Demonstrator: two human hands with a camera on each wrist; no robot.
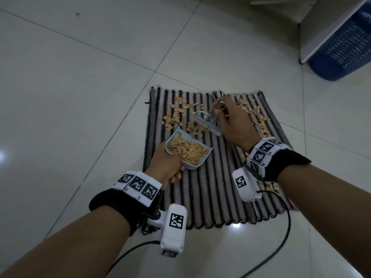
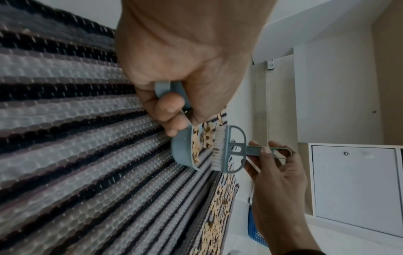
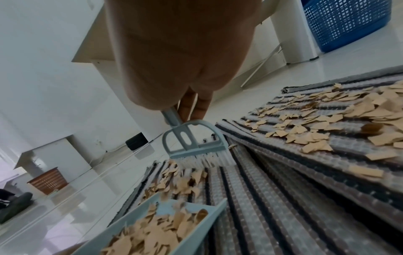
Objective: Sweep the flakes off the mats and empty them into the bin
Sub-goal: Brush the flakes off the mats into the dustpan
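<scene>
Two striped grey mats (image 1: 210, 177) lie side by side on the tiled floor, the right mat (image 1: 259, 109) overlapping the left one. Tan flakes (image 1: 176, 115) are scattered on both. My left hand (image 1: 166, 167) grips the handle of a light blue dustpan (image 1: 188, 151) heaped with flakes, its mouth facing away from me. My right hand (image 1: 230, 121) pinches the handle of a small blue brush (image 1: 208, 123), whose bristles (image 3: 196, 161) touch the left mat just beyond the pan's mouth, with a clump of flakes (image 1: 194, 128) beside them.
A blue mesh bin (image 1: 345, 47) stands at the far right beside a white cabinet (image 1: 325, 31). A black cable (image 1: 281, 233) trails across the floor near the mats' front edge. White floor tiles (image 1: 70, 87) surround the mats.
</scene>
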